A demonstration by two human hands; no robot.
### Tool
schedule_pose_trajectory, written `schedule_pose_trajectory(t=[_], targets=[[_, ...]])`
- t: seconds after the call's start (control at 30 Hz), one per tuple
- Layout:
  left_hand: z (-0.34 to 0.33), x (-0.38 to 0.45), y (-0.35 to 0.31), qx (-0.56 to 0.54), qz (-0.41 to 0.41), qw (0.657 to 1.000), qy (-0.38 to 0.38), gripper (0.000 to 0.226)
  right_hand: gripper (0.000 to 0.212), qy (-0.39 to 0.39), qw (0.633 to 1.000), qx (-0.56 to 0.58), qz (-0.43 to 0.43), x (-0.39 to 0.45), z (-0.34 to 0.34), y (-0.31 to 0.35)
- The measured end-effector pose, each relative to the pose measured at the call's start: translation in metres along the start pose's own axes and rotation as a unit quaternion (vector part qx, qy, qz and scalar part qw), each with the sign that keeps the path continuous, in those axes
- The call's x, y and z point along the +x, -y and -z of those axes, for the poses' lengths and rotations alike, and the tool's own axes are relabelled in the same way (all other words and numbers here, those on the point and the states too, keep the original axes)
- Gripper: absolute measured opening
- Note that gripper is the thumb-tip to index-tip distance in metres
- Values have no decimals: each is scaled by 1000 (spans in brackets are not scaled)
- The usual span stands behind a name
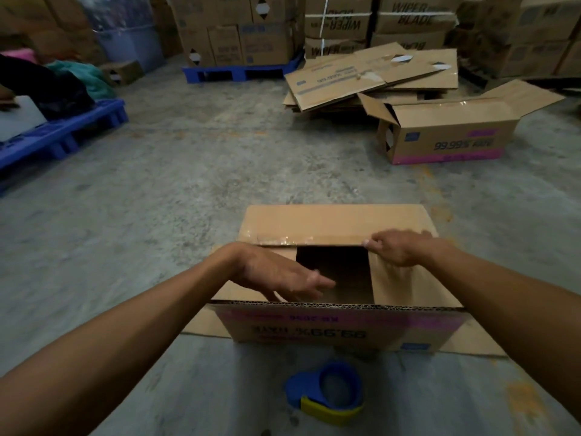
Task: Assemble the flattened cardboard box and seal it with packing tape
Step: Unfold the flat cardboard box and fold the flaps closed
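The left hand [276, 275] hovers with fingers straight and loose over the box [339, 328], which stands upright on the floor under both hands, brown with pink printed bands, its top partly folded around a dark gap. The right hand [399, 247] pinches the far flap [333, 225]. A tape dispenser [327, 391] lies nearer than the hands.

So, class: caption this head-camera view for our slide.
Both hands fold a cardboard box's top flaps; tape dispenser waits on the floor.
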State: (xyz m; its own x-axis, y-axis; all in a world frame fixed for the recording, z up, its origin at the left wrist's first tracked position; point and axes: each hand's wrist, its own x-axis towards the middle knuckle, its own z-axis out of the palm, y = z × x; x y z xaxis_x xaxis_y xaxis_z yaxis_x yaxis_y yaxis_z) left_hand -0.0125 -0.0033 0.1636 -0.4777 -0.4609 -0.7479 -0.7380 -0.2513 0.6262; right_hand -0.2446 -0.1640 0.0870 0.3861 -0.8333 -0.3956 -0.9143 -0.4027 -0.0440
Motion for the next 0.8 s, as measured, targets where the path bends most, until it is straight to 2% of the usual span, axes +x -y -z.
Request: schedule_pose_trajectory(t=[0.03,0.1,0.17,0.23,0.27,0.3,0.37,0.4,0.47,0.6,0.7,0.8], targets=[[2,-3,-4,26,-13,999,22,98,75,50,998,20,11,3,0,-1],[9,-6,-11,100,0,995,12,82,77,108,993,51,22,7,4,0],[20,-9,-16,144,15,989,-42,67,88,149,986,73,-2,5,19,4],[31,-11,-17,175,19,975,-138,58,98,176,978,108,-29,0,42,9],[38,-10,-15,208,22,955,-211,55,97,184,973,136,-38,-3,55,11],[45,-5,-11,253,26,919,-301,52,91,183,968,167,-39,-6,67,11],[56,12,9,340,37,820,-459,51,81,132,967,216,-29,-1,82,8],[60,24,23,349,45,793,-497,54,82,95,969,227,-26,3,83,9],[63,46,52,325,84,794,-506,60,85,30,982,186,-26,12,71,10],[56,76,103,234,189,834,-462,72,76,29,999,43,3,10,5,-5],[44,87,125,180,186,830,-494,71,73,-23,999,33,-8,-3,-44,-21],[43,90,127,183,173,819,-515,67,63,-72,997,25,-20,-6,-52,-19]])
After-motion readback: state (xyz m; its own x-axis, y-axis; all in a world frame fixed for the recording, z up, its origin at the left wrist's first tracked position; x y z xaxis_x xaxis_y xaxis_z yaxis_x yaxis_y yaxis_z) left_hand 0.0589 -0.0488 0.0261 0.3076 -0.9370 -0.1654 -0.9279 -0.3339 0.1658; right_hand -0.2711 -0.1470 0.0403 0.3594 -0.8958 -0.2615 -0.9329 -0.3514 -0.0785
